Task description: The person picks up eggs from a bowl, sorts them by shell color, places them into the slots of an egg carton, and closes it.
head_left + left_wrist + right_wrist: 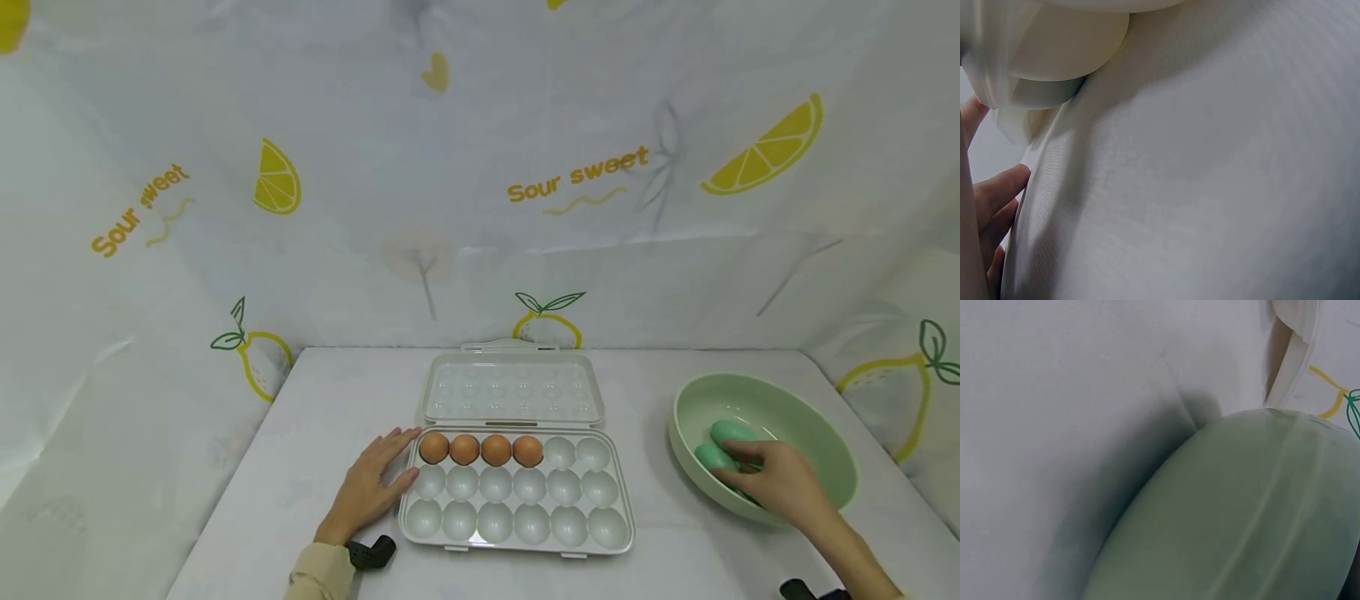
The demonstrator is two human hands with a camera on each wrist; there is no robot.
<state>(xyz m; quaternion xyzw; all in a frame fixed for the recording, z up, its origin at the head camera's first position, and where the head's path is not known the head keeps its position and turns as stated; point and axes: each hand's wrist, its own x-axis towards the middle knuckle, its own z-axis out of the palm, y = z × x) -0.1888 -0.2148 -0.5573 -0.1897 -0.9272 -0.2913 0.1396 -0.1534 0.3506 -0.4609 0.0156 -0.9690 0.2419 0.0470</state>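
Note:
A white plastic egg box (pixel 517 550) lies with its lid (pixel 513 387) folded back. Four is too many to count exactly, so several brown eggs (pixel 464 450) fill the left part of its back row; the other cups hold nothing. My left hand (pixel 367 483) rests at the box's left edge, fingers and thumb extended and touching it. Inside the pale green bowl (pixel 817 417) on the right, my right hand (pixel 780 479) pinches a green egg (pixel 712 457) between thumb and fingers. Another green egg (pixel 733 431) lies just behind it. The hand hides part of the bowl's inside.
A white cloth covers the table (pixel 337 400), with a lemon-print curtain (pixel 420 167) behind and at both sides. The bowl's outer wall (pixel 1229 519) fills much of the right wrist view. Table surface separates the box from the bowl.

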